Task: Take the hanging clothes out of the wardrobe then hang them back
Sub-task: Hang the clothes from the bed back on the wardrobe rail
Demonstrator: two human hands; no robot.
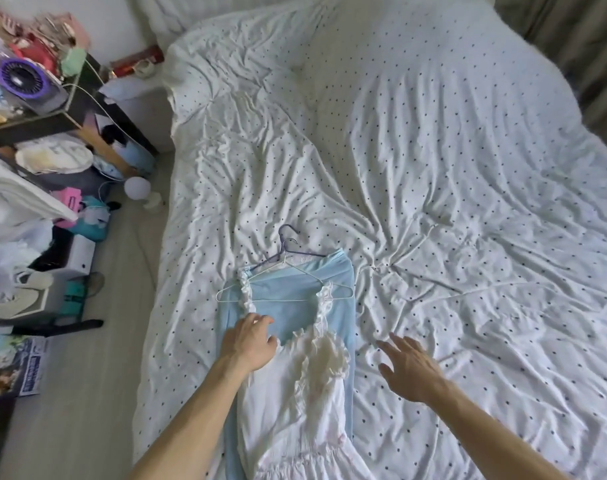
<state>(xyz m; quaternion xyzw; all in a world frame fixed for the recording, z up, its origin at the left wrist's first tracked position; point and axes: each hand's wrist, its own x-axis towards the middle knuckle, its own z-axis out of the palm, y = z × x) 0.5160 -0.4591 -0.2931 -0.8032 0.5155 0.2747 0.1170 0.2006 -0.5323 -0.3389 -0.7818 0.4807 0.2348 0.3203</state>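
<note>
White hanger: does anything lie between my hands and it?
Nothing visible does. The white hanger lies atop the blue garment, only the straps of the white dress over it. The left hand is just below; the right hand is over the bedsheet.

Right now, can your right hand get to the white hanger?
Probably yes. The right hand is open over the bed sheet, and the white hanger lies on top of the blue garment, ahead and to its left, nothing blocking.
</note>
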